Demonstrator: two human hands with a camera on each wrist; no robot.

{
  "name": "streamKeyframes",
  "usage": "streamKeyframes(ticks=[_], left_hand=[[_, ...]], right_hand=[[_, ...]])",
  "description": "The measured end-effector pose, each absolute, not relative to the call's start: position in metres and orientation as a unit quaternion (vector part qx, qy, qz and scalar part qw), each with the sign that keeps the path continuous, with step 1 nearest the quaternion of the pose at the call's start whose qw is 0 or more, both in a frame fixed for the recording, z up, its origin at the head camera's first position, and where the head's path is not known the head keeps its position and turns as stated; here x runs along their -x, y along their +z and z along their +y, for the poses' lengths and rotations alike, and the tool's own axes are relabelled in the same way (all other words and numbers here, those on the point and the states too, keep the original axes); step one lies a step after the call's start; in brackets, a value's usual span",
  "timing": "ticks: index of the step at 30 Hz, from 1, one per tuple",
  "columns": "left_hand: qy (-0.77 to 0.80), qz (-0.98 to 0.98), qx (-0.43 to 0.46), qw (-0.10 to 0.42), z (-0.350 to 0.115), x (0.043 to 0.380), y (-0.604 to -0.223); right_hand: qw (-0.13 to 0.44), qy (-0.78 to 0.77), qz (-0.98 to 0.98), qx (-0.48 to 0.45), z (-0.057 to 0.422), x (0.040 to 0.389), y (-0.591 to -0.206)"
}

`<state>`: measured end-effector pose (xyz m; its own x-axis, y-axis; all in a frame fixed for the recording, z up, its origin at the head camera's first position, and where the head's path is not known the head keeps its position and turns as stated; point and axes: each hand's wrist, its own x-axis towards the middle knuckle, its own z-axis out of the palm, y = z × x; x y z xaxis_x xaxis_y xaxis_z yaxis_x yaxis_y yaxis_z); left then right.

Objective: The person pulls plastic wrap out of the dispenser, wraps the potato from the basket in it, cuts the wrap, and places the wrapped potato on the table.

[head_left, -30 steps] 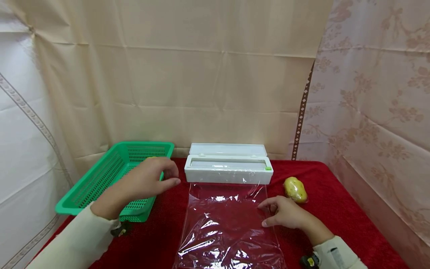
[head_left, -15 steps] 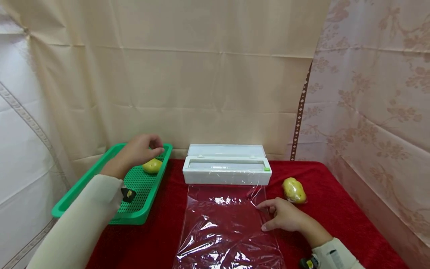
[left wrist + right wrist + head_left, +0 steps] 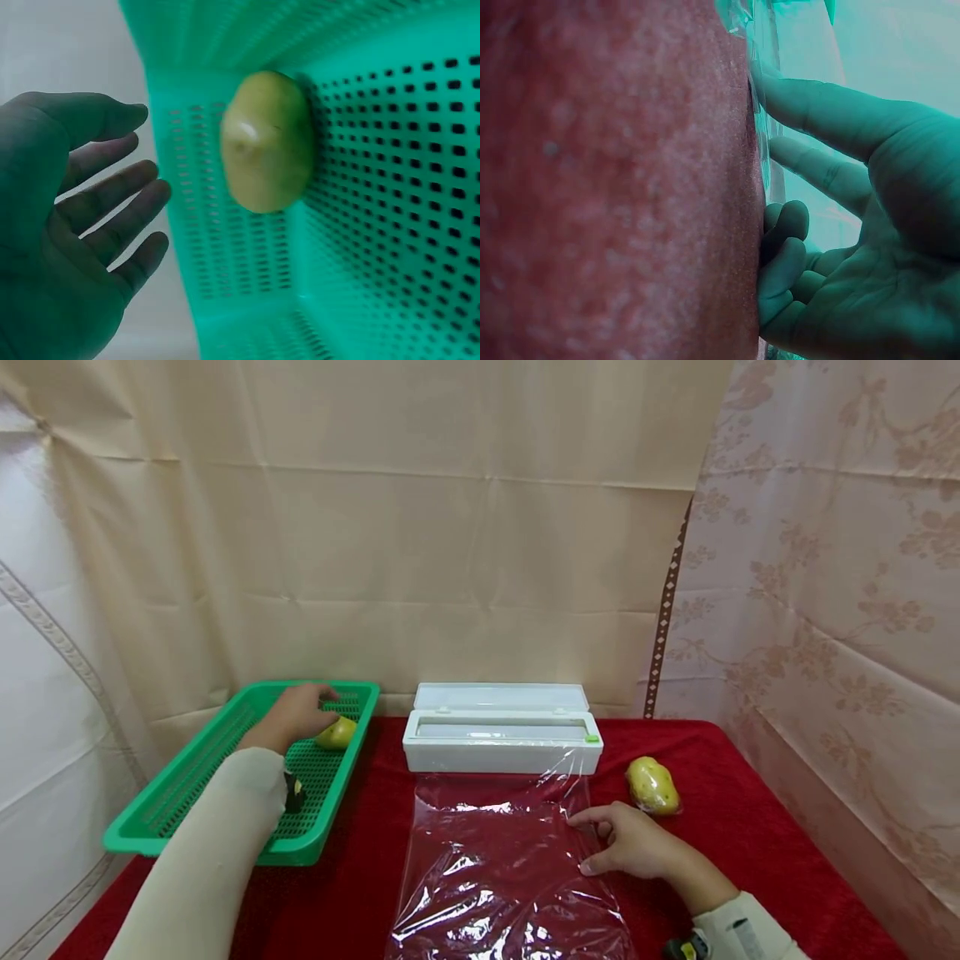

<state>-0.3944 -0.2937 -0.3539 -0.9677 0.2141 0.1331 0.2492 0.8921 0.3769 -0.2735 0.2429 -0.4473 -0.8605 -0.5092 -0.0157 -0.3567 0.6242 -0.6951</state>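
Lower over the basket (image 3: pixel 288 853) than half a second ago, the left hand (image 3: pixel 294 713) hangs, fingers loosely spread, just beside the potato (image 3: pixel 337 734), which I see inside near its right wall; the right hand (image 3: pixel 633 843) rests a parted thumb and forefinger on the film (image 3: pixel 513 860).

Yellow potato (image 3: pixel 266 146) lies in green basket (image 3: pixel 292 850); clear film (image 3: pixel 506 868) spreads wrinkled across red cloth (image 3: pixel 750 835).

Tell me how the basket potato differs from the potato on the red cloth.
The basket potato looks bare; the cloth potato shows clear film around it. The basket potato lies near the left hand; the cloth potato lies beyond the right hand. Both are yellow, and neither is held.
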Motion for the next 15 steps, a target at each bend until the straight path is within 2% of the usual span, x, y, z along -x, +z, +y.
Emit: streamKeyframes(ticks=[11,15], left_hand=[[-0.168,-0.976,0.139,0.018,-0.312,0.400,-0.381],[-0.151,-0.977,0.152,-0.008,-0.309,0.405,-0.384]], right_hand=[[0.100,-0.348,0.902,0.235,0.239,0.274,-0.450],[0.102,-0.348,0.904,0.227,0.241,0.274,-0.449]])
